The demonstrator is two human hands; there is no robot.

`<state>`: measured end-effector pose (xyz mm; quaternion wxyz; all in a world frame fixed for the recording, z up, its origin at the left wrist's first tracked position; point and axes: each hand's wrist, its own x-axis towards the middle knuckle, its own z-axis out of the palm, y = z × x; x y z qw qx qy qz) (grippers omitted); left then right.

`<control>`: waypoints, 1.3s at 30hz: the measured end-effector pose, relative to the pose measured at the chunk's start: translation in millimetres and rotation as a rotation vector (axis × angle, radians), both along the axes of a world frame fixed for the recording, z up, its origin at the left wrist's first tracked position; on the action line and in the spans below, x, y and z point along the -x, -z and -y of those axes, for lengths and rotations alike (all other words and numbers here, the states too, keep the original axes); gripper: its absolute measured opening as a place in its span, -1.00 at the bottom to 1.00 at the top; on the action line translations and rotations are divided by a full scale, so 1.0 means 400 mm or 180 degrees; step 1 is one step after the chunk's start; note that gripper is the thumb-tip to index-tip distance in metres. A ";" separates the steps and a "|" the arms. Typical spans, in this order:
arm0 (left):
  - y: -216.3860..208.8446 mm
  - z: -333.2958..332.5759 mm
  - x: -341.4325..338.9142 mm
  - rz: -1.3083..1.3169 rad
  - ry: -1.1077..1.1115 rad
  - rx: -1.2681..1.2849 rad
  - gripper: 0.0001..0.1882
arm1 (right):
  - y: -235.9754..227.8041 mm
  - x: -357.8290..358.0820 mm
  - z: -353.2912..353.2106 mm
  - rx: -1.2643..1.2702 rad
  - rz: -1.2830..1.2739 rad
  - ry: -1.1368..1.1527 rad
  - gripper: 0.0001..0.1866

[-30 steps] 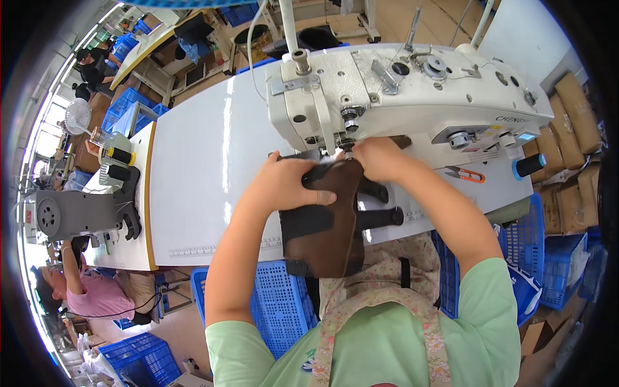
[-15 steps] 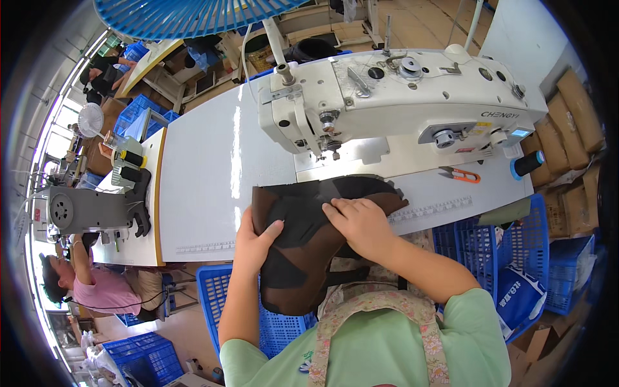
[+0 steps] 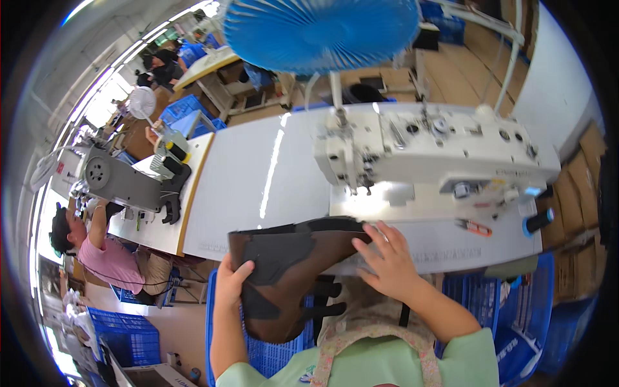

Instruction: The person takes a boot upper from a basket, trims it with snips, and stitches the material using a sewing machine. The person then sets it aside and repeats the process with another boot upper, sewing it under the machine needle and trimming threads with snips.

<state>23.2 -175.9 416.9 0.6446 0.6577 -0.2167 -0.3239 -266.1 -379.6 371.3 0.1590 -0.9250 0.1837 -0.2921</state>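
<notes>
A brown boot upper (image 3: 293, 277) with black patches hangs over the front edge of the white sewing table. My left hand (image 3: 229, 281) grips its left side, thumb on top and the other fingers hidden underneath. At the piece's right end, my right hand (image 3: 388, 261) has its fingers spread, with the fingertips at the brown edge; whether they touch it I cannot tell. Dark straps (image 3: 325, 311) dangle from its lower right side. Behind it stands a white sewing machine (image 3: 412, 158), its needle area apart from the piece.
Orange-handled thread snips (image 3: 474, 226) and a black thread spool (image 3: 539, 222) lie at the table's right. Blue crates (image 3: 213, 316) stand below the table on both sides. A blue fan (image 3: 322, 32) rises behind the machine. At the left, a person in pink (image 3: 116, 261) works at another machine.
My right hand has lifted off the piece's top and spread its fingers at the right end. The view has shifted, and the boot upper shows more of its brown side.
</notes>
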 end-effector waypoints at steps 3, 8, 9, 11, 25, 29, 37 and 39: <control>-0.032 -0.049 -0.111 -0.0210 -0.0434 0.0326 -0.55 | 0.043 0.042 0.082 0.0102 -0.0178 0.0462 -0.42; -0.022 0.009 -0.326 -0.0482 -0.0712 0.0936 -0.56 | 0.140 0.091 0.149 -0.0059 -0.0294 0.0876 -0.46; -0.014 0.046 -0.368 -0.0679 -0.0800 0.1106 -0.56 | 0.153 0.090 0.151 -0.0060 -0.0390 0.0867 -0.47; 0.009 0.137 -0.446 -0.0887 -0.0858 0.1314 -0.55 | 0.167 0.087 0.157 -0.0045 -0.0422 0.0867 -0.48; 0.190 1.081 -0.751 -0.2171 -0.0319 0.2274 -0.49 | 0.104 0.049 0.152 -0.0333 -0.0840 0.1011 -0.60; 0.211 1.268 -0.739 -0.2363 -0.0611 0.2143 -0.46 | 0.107 0.045 0.154 -0.0192 -0.0897 0.1041 -0.58; 0.327 1.398 -0.634 0.3667 -0.1575 -0.1325 -0.23 | 0.094 0.031 0.146 -0.0227 -0.0819 0.1048 -0.61; 0.315 1.402 -0.636 0.2890 0.0941 -0.2237 -0.40 | 0.091 0.025 0.144 -0.0189 -0.0796 0.1079 -0.61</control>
